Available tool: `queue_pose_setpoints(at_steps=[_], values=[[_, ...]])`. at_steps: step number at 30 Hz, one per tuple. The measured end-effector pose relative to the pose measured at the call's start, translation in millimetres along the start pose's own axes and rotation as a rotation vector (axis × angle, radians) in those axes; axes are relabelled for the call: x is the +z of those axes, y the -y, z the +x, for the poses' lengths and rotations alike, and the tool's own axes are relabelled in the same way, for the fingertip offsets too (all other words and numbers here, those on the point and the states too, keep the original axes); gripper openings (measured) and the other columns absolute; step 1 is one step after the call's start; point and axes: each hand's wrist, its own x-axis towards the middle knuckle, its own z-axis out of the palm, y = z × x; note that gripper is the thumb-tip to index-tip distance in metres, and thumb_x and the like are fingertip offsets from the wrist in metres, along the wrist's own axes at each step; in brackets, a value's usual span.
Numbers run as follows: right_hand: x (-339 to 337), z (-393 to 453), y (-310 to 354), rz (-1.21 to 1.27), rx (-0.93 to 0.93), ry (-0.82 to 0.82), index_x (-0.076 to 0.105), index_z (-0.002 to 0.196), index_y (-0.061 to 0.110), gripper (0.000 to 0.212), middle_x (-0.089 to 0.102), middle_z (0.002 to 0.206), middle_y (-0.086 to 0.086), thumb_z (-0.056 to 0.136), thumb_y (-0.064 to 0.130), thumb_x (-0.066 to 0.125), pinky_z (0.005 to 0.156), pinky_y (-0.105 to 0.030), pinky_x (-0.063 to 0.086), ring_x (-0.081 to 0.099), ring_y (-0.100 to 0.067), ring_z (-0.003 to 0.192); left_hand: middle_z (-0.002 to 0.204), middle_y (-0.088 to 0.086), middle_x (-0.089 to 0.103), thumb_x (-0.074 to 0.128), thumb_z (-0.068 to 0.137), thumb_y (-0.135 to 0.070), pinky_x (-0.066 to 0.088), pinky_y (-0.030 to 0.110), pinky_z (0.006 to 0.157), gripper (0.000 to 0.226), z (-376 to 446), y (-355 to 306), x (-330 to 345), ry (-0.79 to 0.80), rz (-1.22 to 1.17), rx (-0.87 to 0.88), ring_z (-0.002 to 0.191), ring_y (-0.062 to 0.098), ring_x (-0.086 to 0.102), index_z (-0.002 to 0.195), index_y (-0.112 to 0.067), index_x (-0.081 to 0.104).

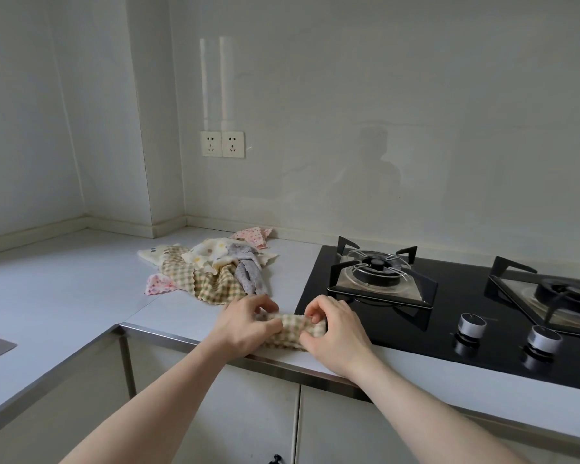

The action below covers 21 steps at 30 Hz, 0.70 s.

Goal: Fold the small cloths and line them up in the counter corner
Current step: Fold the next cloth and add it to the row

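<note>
Left hand [248,324] and right hand [332,329] fingers pinching a checked cloth [292,333] at the table [64,289] edge, near the cloth pile [211,269], beside the gas hob [449,329].

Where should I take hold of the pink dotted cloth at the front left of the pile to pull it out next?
Pinch the pink dotted cloth at its free scalloped corner, coming in from the left over the bare counter. That corner lies flat and uncovered, while its right part is tucked under the checked cloth. Both the left hand and right hand are busy with the cloth being folded.
</note>
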Motion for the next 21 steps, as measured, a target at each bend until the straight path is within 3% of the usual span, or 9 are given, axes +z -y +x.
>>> queue_pose_setpoints(at_steps=[4,9,12,15,21], values=[[2.7,1.9,-2.5,-0.141,0.033,0.044,0.057,0.109,0.035,0.036,0.052,0.11,0.019,0.076,0.05,0.058,0.097,-0.032,0.037,0.044,-0.01,0.107,0.086,-0.015,0.071,0.05,0.054,-0.057,0.053,0.033,0.084,0.045,2.4,0.5,0.9,-0.007,-0.05,-0.06,0.089,0.012,0.063,0.083,-0.032,0.074],[2.0,0.9,1.7,-0.166,0.048,0.039,0.052,0.088,0.031,0.02,0.054,0.098,0.014,0.078,0.048,0.057,0.091,-0.033,0.038,0.043,-0.014,0.099,0.054,-0.016,0.056,0.057,0.064,-0.041,0.045,0.03,0.064,0.008,0.9,0.6,-0.6,-0.013,-0.185,-0.08,0.061,0.012,0.053,0.068,-0.036,0.062],[-1.5,-2.0,2.1,0.003,0.122,0.008,0.057,0.085,0.027,0.009,0.056,0.083,0.013,0.079,0.033,0.061,0.08,-0.032,0.042,0.049,-0.016,0.088,0.057,-0.014,0.058,0.058,0.066,-0.04,0.044,0.033,0.065,0.007,1.0,1.3,-0.9,-0.044,-0.232,-0.086,0.062,0.013,0.053,0.071,-0.035,0.06],[-3.9,-2.4,-0.3,0.172,0.229,-0.031,0.06,0.081,0.028,0.006,0.066,0.078,0.006,0.076,0.029,0.059,0.066,-0.031,0.047,0.06,-0.017,0.081,0.066,-0.012,0.065,0.06,0.067,-0.041,0.046,0.033,0.066,0.019,3.5,3.1,-0.9,-0.05,-0.251,-0.102,0.065,0.015,0.057,0.081,-0.029,0.062],[-5.3,-1.4,-0.5,0.248,0.228,-0.019,0.062,0.083,0.029,0.005,0.07,0.073,0.007,0.08,0.033,0.064,0.068,-0.038,0.055,0.064,-0.011,0.069,0.086,-0.01,0.069,0.062,0.079,-0.033,0.051,0.03,0.074,0.026,3.3,3.5,-0.1,-0.043,-0.238,-0.088,0.081,0.013,0.065,0.103,-0.032,0.067]])
